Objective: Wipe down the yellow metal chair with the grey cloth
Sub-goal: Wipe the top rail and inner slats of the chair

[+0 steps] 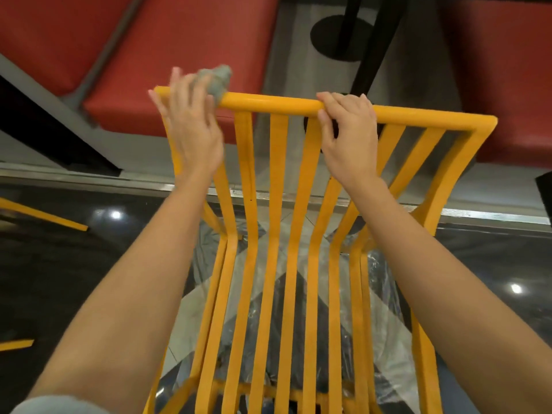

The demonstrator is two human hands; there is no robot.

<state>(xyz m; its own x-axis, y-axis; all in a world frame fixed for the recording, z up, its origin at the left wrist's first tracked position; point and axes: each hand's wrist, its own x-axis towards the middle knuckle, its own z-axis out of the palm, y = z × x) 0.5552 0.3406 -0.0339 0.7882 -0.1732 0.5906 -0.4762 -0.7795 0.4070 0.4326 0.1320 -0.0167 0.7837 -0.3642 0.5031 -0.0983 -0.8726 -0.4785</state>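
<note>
The yellow metal chair point(277, 204) fills the middle of the view, its slatted back rising to a round top rail. My left hand point(191, 124) is at the rail's left corner and holds the bunched grey cloth point(216, 82) against it; the cloth sticks out above the rail. My right hand point(349, 135) grips the top rail near its middle, fingers curled over it. Both forearms reach in from the bottom of the view.
Red padded benches point(167, 55) stand behind the chair. A black table base and post point(346, 34) rise at the back centre. Clear plastic sheeting point(385, 297) lies on the dark glossy floor under the chair. Yellow bars of another chair point(44, 215) show at the left.
</note>
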